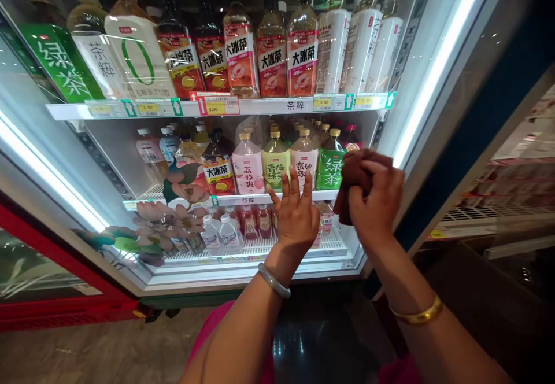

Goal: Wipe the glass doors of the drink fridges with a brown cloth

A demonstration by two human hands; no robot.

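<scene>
My right hand point(376, 205) is wrapped round a bunched brown cloth point(347, 190), held up before the right side of a lit drinks cooler. To its left, my left hand point(295, 213) is raised with its fingers spread and nothing in it. Whether its fingertips touch the cooler's front I cannot tell. Behind that hand stand a yellow-green bottle point(276, 155) and a pale pink bottle point(304, 152) on the middle shelf. A green-labelled tea bottle point(332, 161) is behind the cloth, partly covered by it.
Lotus flower pictures point(171, 222) cover the cooler's lower left front. Large bottles line the upper shelf, above a price strip point(269, 106). A red-framed case point(65, 280) adjoins on the left. A dark upright frame point(472, 124) borders the right side, with wire shelving point(468, 216) beyond.
</scene>
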